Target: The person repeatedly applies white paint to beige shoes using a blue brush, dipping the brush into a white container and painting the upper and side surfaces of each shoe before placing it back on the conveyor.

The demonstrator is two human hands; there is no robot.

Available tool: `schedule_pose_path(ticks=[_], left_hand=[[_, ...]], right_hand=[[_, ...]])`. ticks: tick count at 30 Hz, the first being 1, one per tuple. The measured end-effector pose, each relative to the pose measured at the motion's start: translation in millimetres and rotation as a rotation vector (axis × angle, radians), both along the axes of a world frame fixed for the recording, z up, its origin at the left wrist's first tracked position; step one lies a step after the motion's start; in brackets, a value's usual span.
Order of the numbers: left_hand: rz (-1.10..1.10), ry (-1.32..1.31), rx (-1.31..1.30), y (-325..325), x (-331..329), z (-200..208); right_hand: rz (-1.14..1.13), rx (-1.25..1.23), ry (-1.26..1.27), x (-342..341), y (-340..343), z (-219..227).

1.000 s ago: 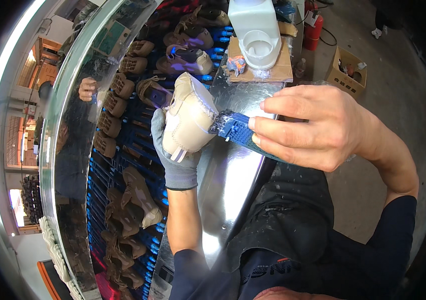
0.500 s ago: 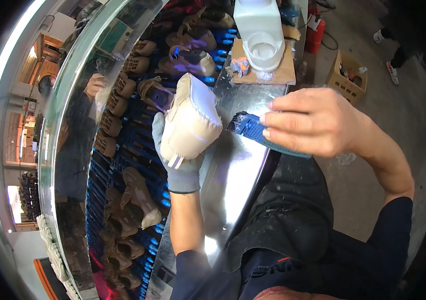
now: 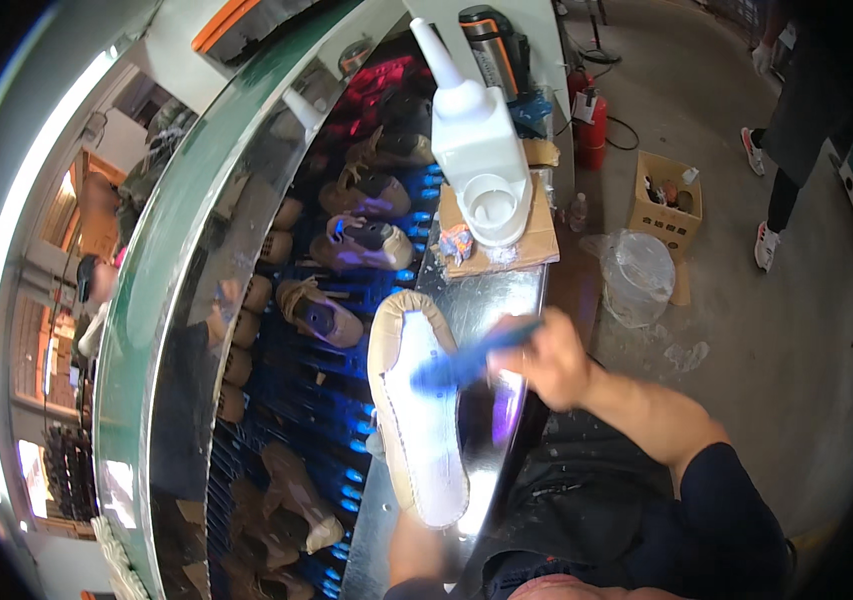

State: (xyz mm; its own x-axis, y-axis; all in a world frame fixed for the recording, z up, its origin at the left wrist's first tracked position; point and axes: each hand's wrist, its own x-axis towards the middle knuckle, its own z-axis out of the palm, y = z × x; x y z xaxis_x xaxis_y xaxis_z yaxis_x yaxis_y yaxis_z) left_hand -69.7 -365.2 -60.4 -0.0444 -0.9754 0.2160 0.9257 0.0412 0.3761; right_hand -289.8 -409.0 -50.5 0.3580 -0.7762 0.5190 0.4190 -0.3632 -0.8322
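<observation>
- Two hands work at mid-frame: the right hand (image 3: 554,362) is closed around the handle of a blue brush (image 3: 466,362), both blurred, with the bristle end lying over the pale sole of a tan shoe (image 3: 416,410).
- Half a second earlier the brush was held off to the right of the shoe, clear of it; now its head overlaps the sole's upper half.
- Before, the shoe showed its rounded side and heel toward the camera; now it is turned sole-up, running lengthwise from centre frame toward the lower middle.
- In the earlier views a grey glove wrapped the shoe plainly; now the left hand (image 3: 416,545) is mostly hidden beneath the shoe at the lower middle, so I cannot tell how its fingers are set.
- Under the shoe lies a shiny metal table (image 3: 501,300), reaching from centre frame downward.
- At upper centre a white plastic jug (image 3: 479,150) with a pointed spout stands on a piece of cardboard (image 3: 536,245).
- Left of the table, rows of shoes (image 3: 346,250) sit on a blue-lit rack (image 3: 331,400).
- Toward the upper right, a cardboard box (image 3: 666,205) and a clear plastic bag (image 3: 638,272) rest on the concrete floor (image 3: 766,360).
</observation>
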Motion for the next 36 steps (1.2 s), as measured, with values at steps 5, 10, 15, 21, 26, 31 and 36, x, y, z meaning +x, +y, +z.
schedule_pose_path(ticks=[5,10,15,21,26,31,36], left_hand=[[-0.03,-0.017,-0.013,-28,-9,10],[-0.01,-0.019,-0.003,-10,2,14],[0.027,-0.017,0.026,40,3,-3],[0.082,-0.025,0.023,59,15,-5],[0.193,-0.031,-0.006,86,40,0],[0.441,-0.169,0.049,133,87,33],[0.648,-0.546,0.495,116,184,56]], right_hand=[[-0.271,-0.134,0.021,13,-53,24],[-0.522,-0.655,0.138,21,-13,8],[-0.133,-0.682,0.085,12,81,-6],[-0.06,-0.088,0.05,7,52,16],[0.178,-0.242,0.072,7,48,16],[-0.107,0.432,-0.063,21,-7,-10],[-0.063,0.553,-0.21,19,-53,-64]])
